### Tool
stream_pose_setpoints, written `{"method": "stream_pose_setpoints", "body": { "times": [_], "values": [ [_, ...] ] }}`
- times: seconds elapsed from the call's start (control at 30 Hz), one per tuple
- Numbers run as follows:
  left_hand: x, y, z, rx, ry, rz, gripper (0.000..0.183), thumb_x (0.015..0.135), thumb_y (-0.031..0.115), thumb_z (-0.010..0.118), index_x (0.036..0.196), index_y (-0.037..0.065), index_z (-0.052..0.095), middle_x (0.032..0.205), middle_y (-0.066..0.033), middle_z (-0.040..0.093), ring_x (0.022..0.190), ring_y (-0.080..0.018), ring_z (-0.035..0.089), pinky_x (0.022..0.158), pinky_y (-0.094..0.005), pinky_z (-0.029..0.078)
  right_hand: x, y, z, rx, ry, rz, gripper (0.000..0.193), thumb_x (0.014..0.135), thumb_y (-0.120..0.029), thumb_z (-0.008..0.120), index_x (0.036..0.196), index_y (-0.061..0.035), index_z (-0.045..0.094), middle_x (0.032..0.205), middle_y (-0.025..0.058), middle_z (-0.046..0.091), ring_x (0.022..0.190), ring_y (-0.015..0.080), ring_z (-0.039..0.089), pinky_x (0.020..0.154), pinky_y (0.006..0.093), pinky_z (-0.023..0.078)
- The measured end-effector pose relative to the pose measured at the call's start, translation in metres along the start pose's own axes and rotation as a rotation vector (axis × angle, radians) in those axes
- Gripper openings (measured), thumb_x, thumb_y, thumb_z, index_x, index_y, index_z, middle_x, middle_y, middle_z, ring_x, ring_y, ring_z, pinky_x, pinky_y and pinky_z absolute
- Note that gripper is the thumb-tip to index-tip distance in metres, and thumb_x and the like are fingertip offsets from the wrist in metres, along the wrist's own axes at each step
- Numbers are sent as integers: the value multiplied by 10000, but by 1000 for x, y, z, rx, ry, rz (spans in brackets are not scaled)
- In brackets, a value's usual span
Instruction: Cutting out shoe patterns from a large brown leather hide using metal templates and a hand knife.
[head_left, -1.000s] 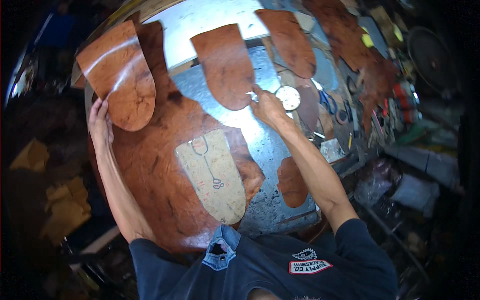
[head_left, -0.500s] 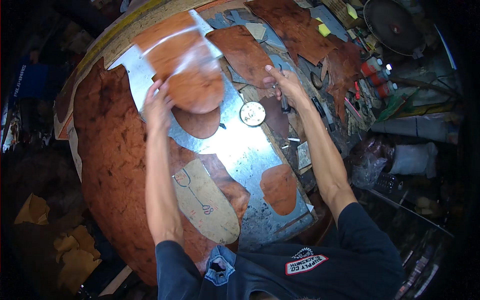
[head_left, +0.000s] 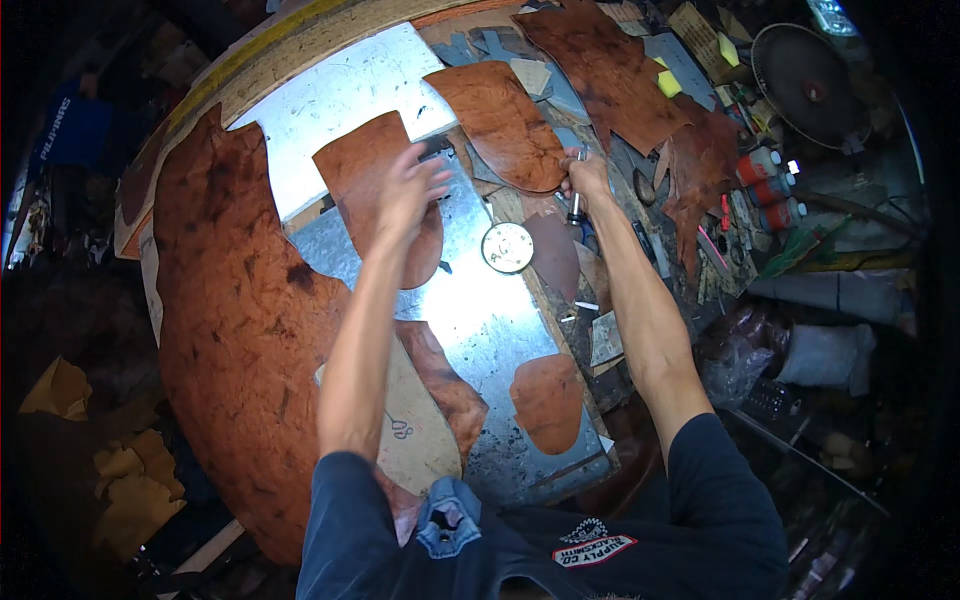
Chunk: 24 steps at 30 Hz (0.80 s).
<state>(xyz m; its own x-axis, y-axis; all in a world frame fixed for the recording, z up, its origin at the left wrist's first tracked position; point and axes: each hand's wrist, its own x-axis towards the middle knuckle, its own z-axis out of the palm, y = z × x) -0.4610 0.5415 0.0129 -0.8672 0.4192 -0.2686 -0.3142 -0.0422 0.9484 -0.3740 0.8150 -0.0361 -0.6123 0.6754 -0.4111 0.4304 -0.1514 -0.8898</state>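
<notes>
My left hand, slightly blurred, hovers over a long brown leather piece with a rounded lower end. Its fingers are spread and hold nothing. That leather partly covers a shiny metal sheet. Closed fingers of my right hand grip a slim tool with a dark handle and a metal part; its exact kind is unclear. Beside that hand, another rounded brown leather piece lies with its lower end near my fingers. Whether they touch it, I cannot tell. A round pale disc sits between my forearms.
A large brown hide spreads over the left of the table. Near me lie a pale marked template and a small brown leather cutout. At right are leather scraps, red-and-white bottles and a round fan-like object.
The leather that my left hand held raised is out of that hand. The hand has moved right and its fingers have spread. My right hand still grips the tool.
</notes>
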Motion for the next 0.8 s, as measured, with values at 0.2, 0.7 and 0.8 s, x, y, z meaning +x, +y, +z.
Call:
{"method": "stream_pose_setpoints", "body": {
  "times": [0.2, 0.7, 0.8],
  "values": [
    [-146, 22, -136, 159, 276, -5, 610, 962, 217, 565, 1434, -49, 283, 1215, -177, 606, 1052, -223, 632, 850, -296, 532, 6, -4, -12, 24, 15, -3, 261, 822, 1, 559, 1082, -19, 551, 679, 62, 578, 402, 119, 512, 317, 270, 377],
    [-425, -56, -238, 308, 848, 0, 441, 979, 173, 518, 1355, -45, 446, 1188, -184, 626, 1054, -219, 623, 960, -285, 458, -106, -33, -35, -573, 31, -529, 237, 893, -242, 581, 939, -28, 673, 700, 73, 633, 550, 158, 566, 498, 310, 461],
    [-419, -82, -238, 562, 828, 95, 343, 960, 165, 561, 1215, -63, 584, 1110, -122, 676, 1024, -141, 610, 930, -261, 456, -217, -27, -33, -279, -277, -324, 244, 877, -192, 608, 1076, -60, 662, 696, 9, 598, 496, 61, 477, 427, 242, 383]
  ]
}}
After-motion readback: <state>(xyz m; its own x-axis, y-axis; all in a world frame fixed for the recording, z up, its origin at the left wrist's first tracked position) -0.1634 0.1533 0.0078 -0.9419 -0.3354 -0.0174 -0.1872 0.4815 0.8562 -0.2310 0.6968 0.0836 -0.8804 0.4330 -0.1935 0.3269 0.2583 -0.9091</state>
